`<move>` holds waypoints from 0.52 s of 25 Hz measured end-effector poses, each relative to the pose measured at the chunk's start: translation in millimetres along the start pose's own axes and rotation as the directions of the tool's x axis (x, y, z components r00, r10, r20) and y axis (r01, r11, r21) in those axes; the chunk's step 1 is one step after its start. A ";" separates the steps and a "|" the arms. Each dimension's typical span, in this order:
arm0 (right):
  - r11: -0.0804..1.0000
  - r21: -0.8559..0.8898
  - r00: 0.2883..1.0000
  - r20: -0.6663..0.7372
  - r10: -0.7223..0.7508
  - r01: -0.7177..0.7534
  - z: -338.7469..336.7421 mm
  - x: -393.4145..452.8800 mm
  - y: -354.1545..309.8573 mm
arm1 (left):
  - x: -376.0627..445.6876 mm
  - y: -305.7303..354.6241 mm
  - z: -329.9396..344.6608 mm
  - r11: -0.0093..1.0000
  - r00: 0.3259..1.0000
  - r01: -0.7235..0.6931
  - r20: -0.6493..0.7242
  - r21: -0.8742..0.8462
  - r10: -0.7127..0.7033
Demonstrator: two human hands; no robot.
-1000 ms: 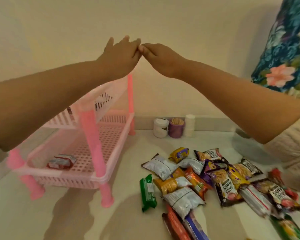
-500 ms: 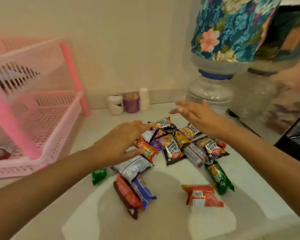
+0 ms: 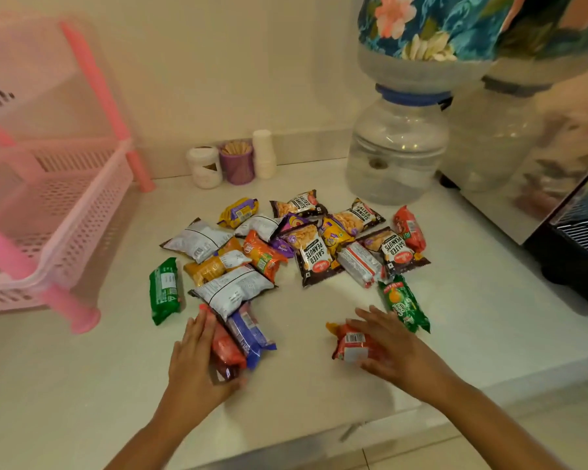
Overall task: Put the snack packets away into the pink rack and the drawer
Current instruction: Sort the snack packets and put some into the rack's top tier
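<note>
Red wrapper under my left hand: fingers and thumb curl around the red packet, which lies against a blue packet at the heap's near edge. My right hand lies spread over an orange-red packet, fingers loose, not clenched. The pink rack stands well to my left on the pale counter.

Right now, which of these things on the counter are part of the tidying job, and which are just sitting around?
Part of the job: snack packets, pink rack, left hand, right hand.

Just sitting around: toothpick cup, white jar, water bottle.
</note>
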State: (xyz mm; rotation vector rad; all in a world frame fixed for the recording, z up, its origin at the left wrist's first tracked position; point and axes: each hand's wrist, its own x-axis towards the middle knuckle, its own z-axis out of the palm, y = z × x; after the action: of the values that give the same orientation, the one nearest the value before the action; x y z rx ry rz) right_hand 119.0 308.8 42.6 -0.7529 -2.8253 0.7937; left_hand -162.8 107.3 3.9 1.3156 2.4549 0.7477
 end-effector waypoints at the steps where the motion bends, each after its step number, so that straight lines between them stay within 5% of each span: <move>1: 0.998 -0.049 0.999 -0.023 -0.027 0.026 4.8 1.7 3.0 | 0.3 -2.0 3.0 0.999 1.000 0.022 0.006 0.023 -0.022; 13: 0.997 0.006 0.964 -0.254 0.081 -0.082 41.6 37.0 -4.1 | 5.2 -7.4 3.1 0.984 0.981 0.162 -0.092 -0.068 -0.168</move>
State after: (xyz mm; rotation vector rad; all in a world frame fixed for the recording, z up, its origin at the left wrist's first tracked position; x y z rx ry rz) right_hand 75.3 304.8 8.1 -0.9066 -2.5833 0.6484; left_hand -169.5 109.2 -2.7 1.0615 2.5575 0.8536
